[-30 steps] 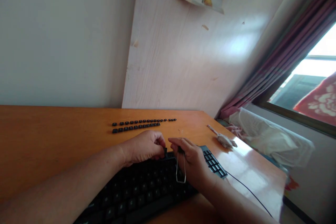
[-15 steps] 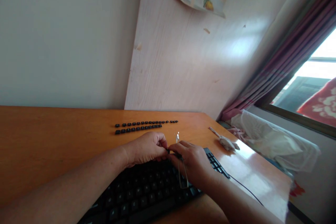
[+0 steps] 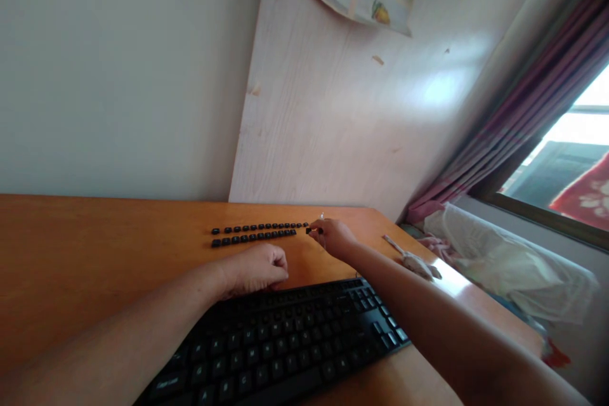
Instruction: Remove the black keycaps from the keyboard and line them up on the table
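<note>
A black keyboard (image 3: 285, 342) lies at an angle in front of me, with bare dark spots in its rear rows. My left hand (image 3: 257, 268) rests over its back edge, fingers curled in; nothing shows between them. Farther back, my right hand (image 3: 335, 238) pinches a small black keycap (image 3: 308, 231) just above the table, at the right end of the keycap rows. A thin shiny piece sticks up by its fingers, too small to name. Two rows of loose keycaps (image 3: 254, 237) stand on the table behind my left hand.
The wooden table (image 3: 104, 247) meets a wall and a pale board (image 3: 314, 120) at the back. A greyish tassel-like thing (image 3: 416, 264) lies to the right of my right forearm. Beyond the table's right edge are plastic-wrapped bundles (image 3: 514, 260) and a curtained window.
My right hand has moved up and away from the keyboard to the keycap rows, carrying a keycap. The left hand has parted from it and shifted slightly left.
</note>
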A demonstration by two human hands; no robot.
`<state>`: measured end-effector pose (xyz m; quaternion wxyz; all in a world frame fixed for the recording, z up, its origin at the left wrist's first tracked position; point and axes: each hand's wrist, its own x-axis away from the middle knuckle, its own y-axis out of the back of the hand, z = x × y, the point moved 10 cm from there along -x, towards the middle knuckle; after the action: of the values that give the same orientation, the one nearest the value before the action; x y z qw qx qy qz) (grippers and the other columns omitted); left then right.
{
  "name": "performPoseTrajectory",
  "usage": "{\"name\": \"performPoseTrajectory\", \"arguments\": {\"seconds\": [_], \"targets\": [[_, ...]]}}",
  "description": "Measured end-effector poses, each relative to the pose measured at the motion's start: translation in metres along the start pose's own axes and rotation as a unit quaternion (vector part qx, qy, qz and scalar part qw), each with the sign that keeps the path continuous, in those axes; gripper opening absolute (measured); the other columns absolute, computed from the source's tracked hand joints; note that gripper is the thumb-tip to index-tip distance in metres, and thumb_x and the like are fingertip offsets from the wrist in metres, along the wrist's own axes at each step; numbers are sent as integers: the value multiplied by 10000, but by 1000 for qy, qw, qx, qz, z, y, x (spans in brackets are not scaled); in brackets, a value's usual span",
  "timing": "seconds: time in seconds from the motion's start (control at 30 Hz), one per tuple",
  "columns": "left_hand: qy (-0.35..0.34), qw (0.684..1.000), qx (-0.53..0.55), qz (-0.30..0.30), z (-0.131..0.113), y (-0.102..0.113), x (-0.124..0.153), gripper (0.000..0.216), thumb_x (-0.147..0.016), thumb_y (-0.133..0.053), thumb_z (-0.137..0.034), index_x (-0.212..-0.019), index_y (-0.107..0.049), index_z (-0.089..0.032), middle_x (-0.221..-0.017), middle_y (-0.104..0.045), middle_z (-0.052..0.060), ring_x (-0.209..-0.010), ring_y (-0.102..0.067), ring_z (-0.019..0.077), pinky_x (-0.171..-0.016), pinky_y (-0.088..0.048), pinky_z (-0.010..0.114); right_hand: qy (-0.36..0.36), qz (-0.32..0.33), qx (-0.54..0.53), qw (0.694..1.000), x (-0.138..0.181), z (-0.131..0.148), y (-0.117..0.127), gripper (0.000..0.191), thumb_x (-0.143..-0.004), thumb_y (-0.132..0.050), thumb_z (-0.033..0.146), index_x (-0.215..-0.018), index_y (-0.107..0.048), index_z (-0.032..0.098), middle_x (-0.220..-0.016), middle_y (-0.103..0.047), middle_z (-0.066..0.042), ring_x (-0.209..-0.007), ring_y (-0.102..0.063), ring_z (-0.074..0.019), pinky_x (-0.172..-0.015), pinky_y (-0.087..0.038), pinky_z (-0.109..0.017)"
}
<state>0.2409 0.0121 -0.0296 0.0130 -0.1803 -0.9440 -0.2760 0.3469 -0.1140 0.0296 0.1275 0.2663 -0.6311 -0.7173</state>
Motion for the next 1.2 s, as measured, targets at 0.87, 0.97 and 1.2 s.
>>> {"name": "performPoseTrajectory", "arguments": {"seconds": [0.87,0.97,1.2], "targets": [[-7,999,-22,28,-5,-3,3,180,-663,-526,-315,-780,-580,-190,-697,-604,-5,-623,-506,139,-534,-355,233,19,34,71,997,-25,2,-36,298,-930,-513,363,-1193,-641,307,-1145,-643,-46,-992,-608,-215,-786,-431,-276],[-3,999,-29,28,-4,-3,3,185,-659,-522,-312,-784,-584,-190,-699,-605,-5,-628,-506,138,-535,-351,232,16,35,74,997,-26,0,-36,311,-931,-511,377,-1206,-636,307,-1140,-648,-44,-986,-611,-213,-782,-434,-274],[-9,999,-30,25,-3,-3,2,187,-671,-531,-326,-788,-590,-194,-705,-616,-5,-640,-516,141,-544,-357,230,15,30,76,997,-26,-1,-36,318,-931,-500,390,-1202,-639,298,-1123,-656,-44,-973,-615,-214,-762,-434,-273]]}}
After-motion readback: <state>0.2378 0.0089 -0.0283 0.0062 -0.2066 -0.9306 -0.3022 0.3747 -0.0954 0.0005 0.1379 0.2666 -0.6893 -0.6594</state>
